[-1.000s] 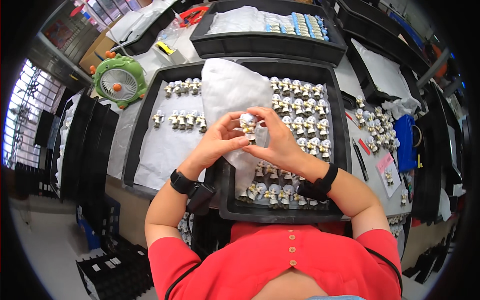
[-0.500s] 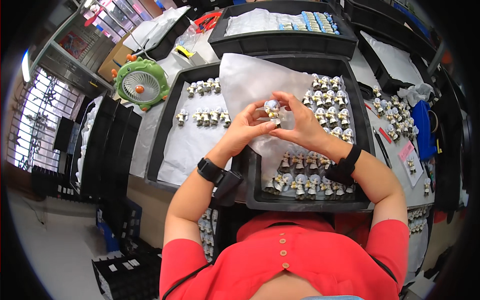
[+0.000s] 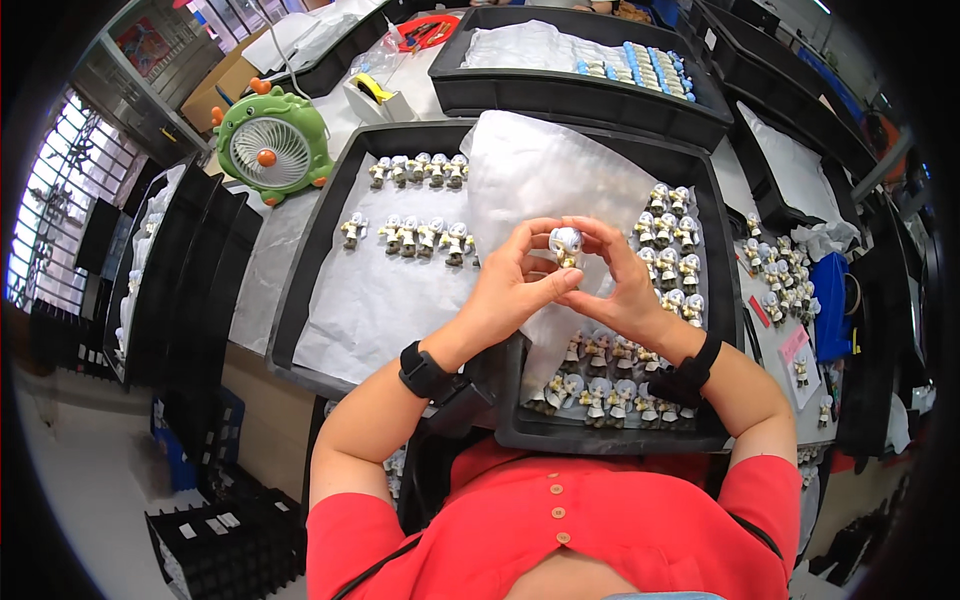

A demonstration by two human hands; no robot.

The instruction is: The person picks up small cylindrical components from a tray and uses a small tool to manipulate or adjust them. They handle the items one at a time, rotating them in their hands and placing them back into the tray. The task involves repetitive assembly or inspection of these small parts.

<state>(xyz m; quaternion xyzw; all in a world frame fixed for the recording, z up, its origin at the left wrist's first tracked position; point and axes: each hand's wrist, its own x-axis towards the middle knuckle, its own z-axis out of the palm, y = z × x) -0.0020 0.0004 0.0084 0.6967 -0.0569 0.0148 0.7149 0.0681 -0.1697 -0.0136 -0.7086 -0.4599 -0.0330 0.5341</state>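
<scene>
A small chibi-style figurine (image 3: 566, 243) with pale hair and white-and-gold clothing is held upright between both hands, above a white paper sheet. My left hand (image 3: 513, 285) is closed on it, thumb low at the front and fingers curled behind. My right hand (image 3: 622, 285) curls round from the other side, its fingers near the figurine's head and its thumb near the base. Behind and below the hands, similar figurines (image 3: 597, 393) lie in rows in a black tray (image 3: 610, 438). More figurines (image 3: 430, 237) lie in two rows on white paper in the left tray (image 3: 283, 340).
A green fan (image 3: 268, 145) stands at the left, near a yellow tape dispenser (image 3: 378, 95). A black tray (image 3: 580, 105) with blue-and-white pieces sits at the back. Loose figurines (image 3: 785, 275) pile up at the right, beside a blue object (image 3: 830, 305) and a pink label (image 3: 795, 347).
The view has shifted and turned slightly. Both hands, with the figurine between them, have come a little nearer to my body. Their grip looks much the same.
</scene>
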